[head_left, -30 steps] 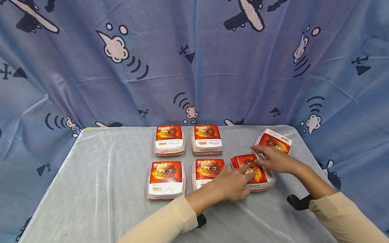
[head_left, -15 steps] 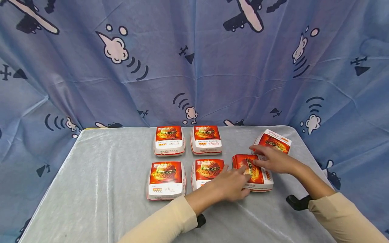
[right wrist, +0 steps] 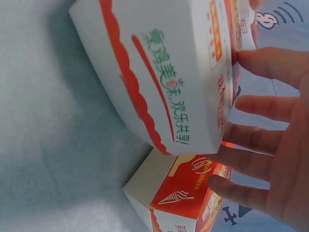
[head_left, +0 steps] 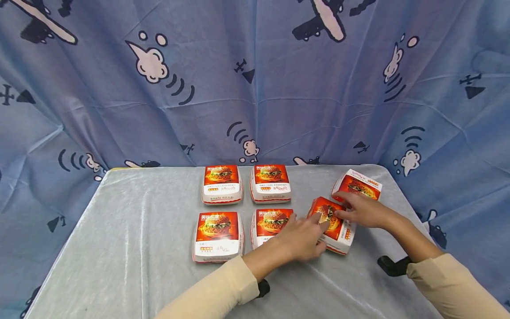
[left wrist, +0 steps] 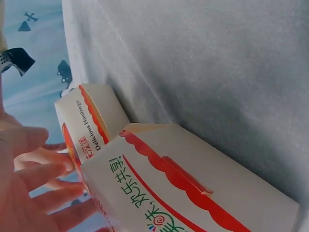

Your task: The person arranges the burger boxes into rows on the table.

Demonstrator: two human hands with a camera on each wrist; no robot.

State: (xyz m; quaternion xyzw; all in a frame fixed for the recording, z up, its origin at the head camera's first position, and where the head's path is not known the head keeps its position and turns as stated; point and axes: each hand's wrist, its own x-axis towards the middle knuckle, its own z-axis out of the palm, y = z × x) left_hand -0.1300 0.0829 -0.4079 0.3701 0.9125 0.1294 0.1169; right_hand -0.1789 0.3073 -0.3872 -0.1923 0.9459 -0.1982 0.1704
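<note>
A red and white burger box (head_left: 338, 235) sits askew at the right front. My left hand (head_left: 303, 239) reaches over the neighbouring front-middle box (head_left: 271, 219), index finger extended onto the askew box's lid. From the right, my right hand (head_left: 360, 210) lays its thumb on that lid, its other fingers over the back-right box (head_left: 352, 184), which is also slanted. The right wrist view shows the fingers of my right hand (right wrist: 285, 121) nearly straight along the askew box (right wrist: 154, 77). In the left wrist view, my left hand (left wrist: 29, 188) has spread fingers by the front-middle box (left wrist: 193, 179).
Similar burger boxes stand squarely at the back left (head_left: 221, 186), back middle (head_left: 271, 184) and front left (head_left: 218, 237). They rest on a table (head_left: 99, 248) with a grey cloth. A blue patterned curtain (head_left: 215, 79) hangs behind.
The right-front box has turned clockwise, its white printed end swinging from the right toward the lower right. Both hands have shifted only slightly. The other boxes stay put.
</note>
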